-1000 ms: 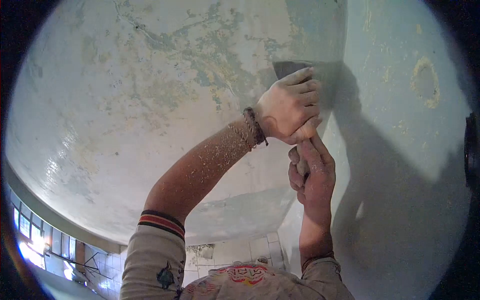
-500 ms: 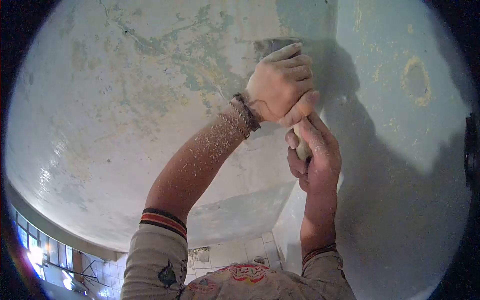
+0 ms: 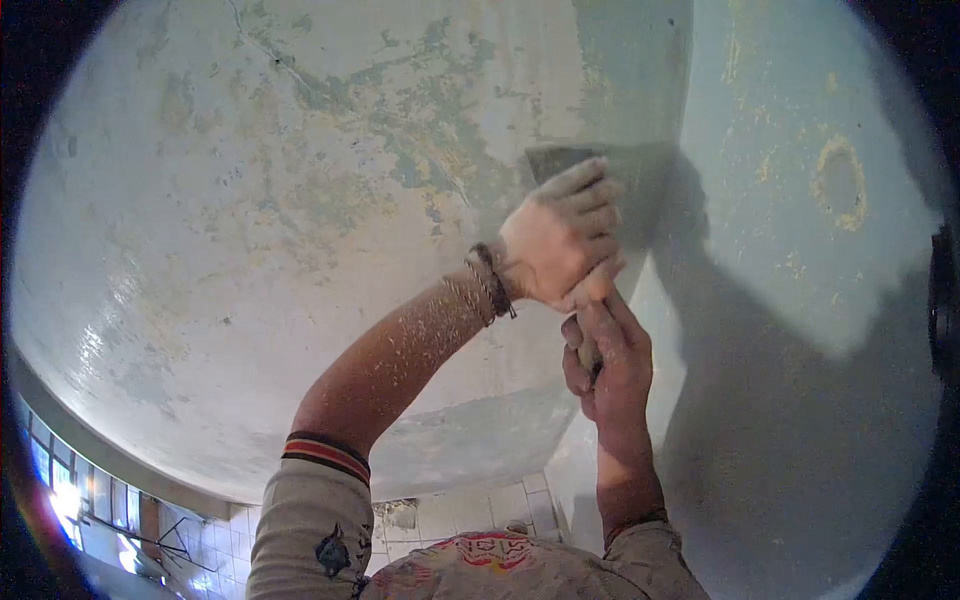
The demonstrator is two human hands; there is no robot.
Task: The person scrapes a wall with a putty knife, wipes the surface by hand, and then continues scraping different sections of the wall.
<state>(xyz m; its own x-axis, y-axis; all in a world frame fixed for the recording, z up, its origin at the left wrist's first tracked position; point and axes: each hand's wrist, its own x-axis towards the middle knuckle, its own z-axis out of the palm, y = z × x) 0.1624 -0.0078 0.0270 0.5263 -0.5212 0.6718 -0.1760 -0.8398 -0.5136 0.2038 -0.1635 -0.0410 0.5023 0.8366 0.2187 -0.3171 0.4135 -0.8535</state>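
My left hand [image 3: 560, 240] is closed around the upper part of a scraper, close behind its wide dark blade [image 3: 560, 163]. The blade lies against the painted wall [image 3: 330, 200], or very close to it, near the corner. Below it, my right hand [image 3: 618, 365] grips the lower end of the scraper's pale handle [image 3: 590, 352]. Fingers of both hands hide most of the handle. Pale dust and flakes coat my left forearm [image 3: 400, 345] and its dark bracelet [image 3: 490, 280]. Patches of greenish and yellowish old paint show on the wall around the blade.
A second wall [image 3: 780, 280] meets the first at a corner on the right, with a worn round patch [image 3: 840, 183] and my shadow on it. Pale tiles [image 3: 450, 515] lie below. A bright barred window [image 3: 80, 490] is at lower left.
Both hands and the scraper have moved down in the view, with the blade drawn down along the wall near the corner. Both hands keep their hold.
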